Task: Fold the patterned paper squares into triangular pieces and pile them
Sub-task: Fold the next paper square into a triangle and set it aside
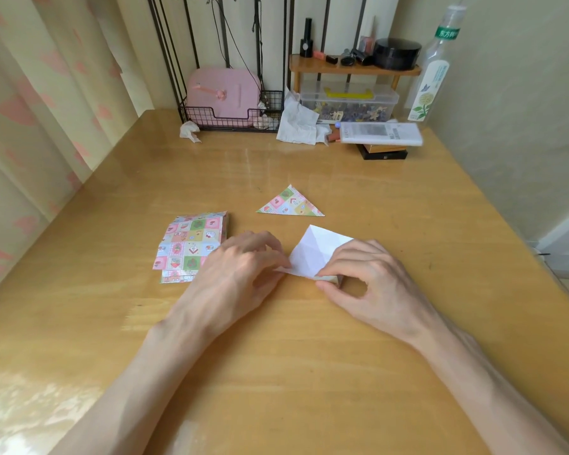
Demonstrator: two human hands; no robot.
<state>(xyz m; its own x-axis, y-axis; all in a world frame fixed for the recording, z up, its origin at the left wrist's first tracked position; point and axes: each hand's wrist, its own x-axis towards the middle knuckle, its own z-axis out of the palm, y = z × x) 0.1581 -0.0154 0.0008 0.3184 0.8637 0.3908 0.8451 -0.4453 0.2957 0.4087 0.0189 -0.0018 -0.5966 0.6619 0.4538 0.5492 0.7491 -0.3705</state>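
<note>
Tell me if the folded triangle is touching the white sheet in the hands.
Apart. The head view shows a strip of bare table between the folded triangle and the white sheet, at its top corner.

Soft, even daylight filters through the curtain (30, 126) well to the left of the left hand (240, 274). It leaves a mottled glare patch on the glossy table (276, 372) beside that forearm and a pale sheen beyond the fingers. Faint shadows sit under it and the right hand (372, 280). The paper sheet (316, 254) between them is nearly blown out. Wide-angle distortion bows the table edges, and the bottle (431, 70) far beyond the right hand smears.
</note>
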